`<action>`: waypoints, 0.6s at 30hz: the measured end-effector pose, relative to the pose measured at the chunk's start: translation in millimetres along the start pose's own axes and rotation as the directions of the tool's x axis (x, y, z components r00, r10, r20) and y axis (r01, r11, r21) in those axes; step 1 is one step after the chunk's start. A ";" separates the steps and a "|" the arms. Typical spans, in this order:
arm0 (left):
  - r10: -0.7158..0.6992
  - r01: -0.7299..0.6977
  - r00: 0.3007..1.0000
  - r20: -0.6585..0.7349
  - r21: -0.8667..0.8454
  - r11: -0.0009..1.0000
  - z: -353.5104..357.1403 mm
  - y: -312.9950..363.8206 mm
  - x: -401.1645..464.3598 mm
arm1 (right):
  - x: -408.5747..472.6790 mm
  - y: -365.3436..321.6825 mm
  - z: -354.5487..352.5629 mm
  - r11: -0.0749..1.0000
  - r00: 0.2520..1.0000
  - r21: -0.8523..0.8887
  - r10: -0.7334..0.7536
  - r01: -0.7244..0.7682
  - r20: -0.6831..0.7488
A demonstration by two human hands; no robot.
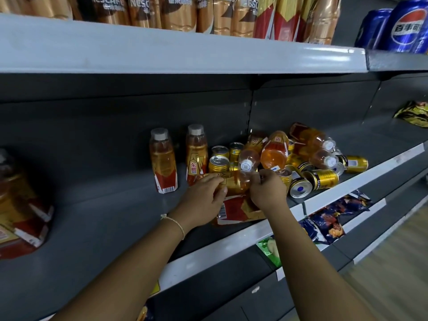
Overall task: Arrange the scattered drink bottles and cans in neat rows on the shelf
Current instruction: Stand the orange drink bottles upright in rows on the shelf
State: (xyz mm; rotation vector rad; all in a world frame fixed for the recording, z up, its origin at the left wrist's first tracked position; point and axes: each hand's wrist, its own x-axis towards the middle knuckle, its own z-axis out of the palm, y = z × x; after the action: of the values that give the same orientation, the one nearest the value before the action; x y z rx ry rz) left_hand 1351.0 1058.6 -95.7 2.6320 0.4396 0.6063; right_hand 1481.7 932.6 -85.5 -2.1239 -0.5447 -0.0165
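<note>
Both hands clamp 1 lying bottle (234, 200), left hand (203, 195) on its body, right hand (266, 191) toward 1 o'clock at the neck; full, heavy, slick plastic, so grip mid-body.

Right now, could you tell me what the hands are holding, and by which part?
Both hold one lying amber plastic bottle: left hand around its labelled body, right hand at its neck end.

Two bare forearms in view, no sleeves visible on either. Left wrist carries a thin pale cord bracelet (176, 224) with a small knot at its outer side. Right wrist unadorned. No gloves, rings or watch seen on either hand.
</note>
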 end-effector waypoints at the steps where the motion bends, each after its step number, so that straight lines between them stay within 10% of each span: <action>1: -0.005 0.005 1.000 -0.005 -0.014 1.000 -1.1 -0.7 -0.3 | -0.6 -1.0 -0.1 0.999 1.000 0.036 -0.002 0.002 -0.008; 18: -0.258 0.246 0.964 -0.067 -0.156 0.957 -53.6 -62.2 -43.8 | -40.9 -104.4 41.8 0.874 0.898 0.225 -0.440 0.431 -0.010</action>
State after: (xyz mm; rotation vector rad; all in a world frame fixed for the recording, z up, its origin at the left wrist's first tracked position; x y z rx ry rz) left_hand 1275.2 1112.6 -94.4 2.3669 0.7162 0.6438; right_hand 1396.4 1000.9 -36.7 -1.7497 -0.9972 -0.1592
